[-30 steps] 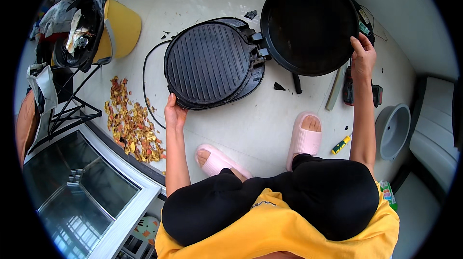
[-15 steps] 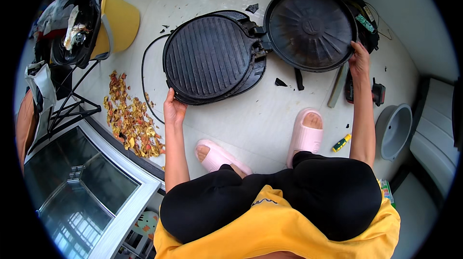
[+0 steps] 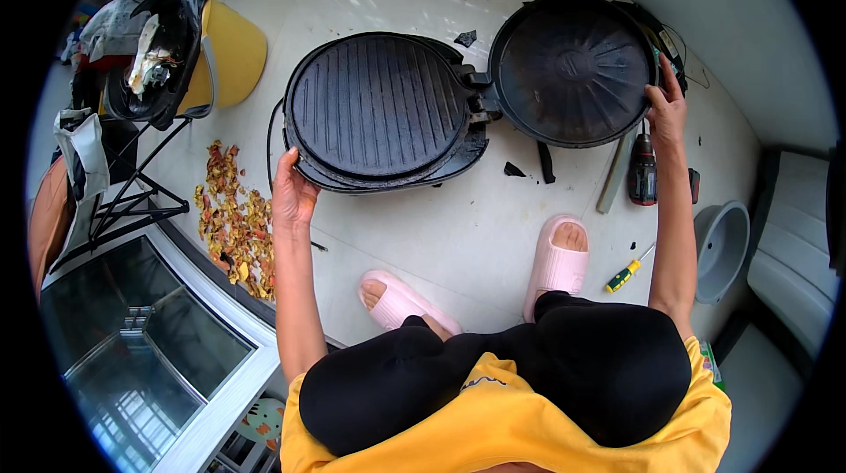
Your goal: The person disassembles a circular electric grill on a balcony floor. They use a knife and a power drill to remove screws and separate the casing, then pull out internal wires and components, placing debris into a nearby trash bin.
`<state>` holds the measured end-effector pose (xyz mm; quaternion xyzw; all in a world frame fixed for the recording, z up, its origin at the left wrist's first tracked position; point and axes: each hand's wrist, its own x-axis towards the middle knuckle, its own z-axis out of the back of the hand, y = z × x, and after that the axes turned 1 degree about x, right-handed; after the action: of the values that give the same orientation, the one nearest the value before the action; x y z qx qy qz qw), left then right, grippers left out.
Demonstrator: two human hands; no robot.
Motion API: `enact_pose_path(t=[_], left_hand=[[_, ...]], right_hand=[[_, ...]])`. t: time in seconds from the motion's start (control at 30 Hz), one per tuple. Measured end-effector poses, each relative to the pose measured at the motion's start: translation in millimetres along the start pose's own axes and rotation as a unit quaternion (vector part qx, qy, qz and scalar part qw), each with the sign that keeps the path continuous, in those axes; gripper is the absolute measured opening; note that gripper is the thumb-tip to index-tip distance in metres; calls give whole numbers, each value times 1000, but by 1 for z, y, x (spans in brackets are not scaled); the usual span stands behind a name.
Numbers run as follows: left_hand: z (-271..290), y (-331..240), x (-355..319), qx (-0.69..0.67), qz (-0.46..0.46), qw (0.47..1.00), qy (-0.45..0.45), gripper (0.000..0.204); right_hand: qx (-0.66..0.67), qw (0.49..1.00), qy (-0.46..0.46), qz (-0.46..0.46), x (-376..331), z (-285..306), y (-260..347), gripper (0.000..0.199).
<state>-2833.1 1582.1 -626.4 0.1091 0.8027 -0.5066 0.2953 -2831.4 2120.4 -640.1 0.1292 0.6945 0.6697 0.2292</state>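
An electric griddle lies unfolded ahead of me, its two round black halves joined by a hinge (image 3: 478, 96). The ridged plate (image 3: 379, 107) is the left half, and the smoother, dusty lid (image 3: 573, 72) with radiating grooves is the right half. My left hand (image 3: 295, 191) grips the near left edge of the ridged half, thumb on the rim and fingers partly hidden. My right hand (image 3: 667, 111) holds the right rim of the lid, its thumb on the edge and its index finger stretched upward. A dark cord shows behind the left half.
Broken black pieces (image 3: 465, 37) are scattered on the pale floor. To the right are a cordless drill (image 3: 643, 173), a screwdriver (image 3: 624, 276), a flat strip (image 3: 617, 173) and a grey basin (image 3: 721, 248). Dry peels (image 3: 233, 226) and a yellow bucket (image 3: 238, 54) lie left. Pink slippers (image 3: 561, 266) are on my feet.
The ridged half and my left hand have shifted left, and that half looks larger. My right hand's index finger has stretched upward along the rim. More of the drill and screwdriver now shows.
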Motion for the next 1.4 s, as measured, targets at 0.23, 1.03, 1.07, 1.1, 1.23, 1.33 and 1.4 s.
enact_pose_path(t=[0.23, 1.03, 1.07, 1.1, 1.23, 1.33, 1.4], left_hand=[[-41, -62, -46, 73, 45, 996, -5, 23], [86, 84, -140, -42, -33, 996, -72, 62], [88, 90, -140, -50, -27, 996, -73, 62], [93, 99, -139, -61, -21, 995, -75, 61], [104, 129, -139, -124, 20, 990, -62, 60], [106, 139, -142, -134, 75, 988, -28, 57], [105, 142, -139, -90, 92, 992, -4, 54]], right_hand=[[-143, 987, 74, 19, -32, -13, 75, 49], [-47, 987, 131, -83, -116, 67, -4, 45], [-40, 987, 128, -83, -116, 67, -7, 46], [-34, 988, 126, -83, -114, 67, -10, 46], [-19, 989, 111, -95, -108, 62, -14, 49], [-76, 983, 120, -116, -95, 69, -23, 51], [-101, 979, 111, -137, -87, 74, -22, 52]])
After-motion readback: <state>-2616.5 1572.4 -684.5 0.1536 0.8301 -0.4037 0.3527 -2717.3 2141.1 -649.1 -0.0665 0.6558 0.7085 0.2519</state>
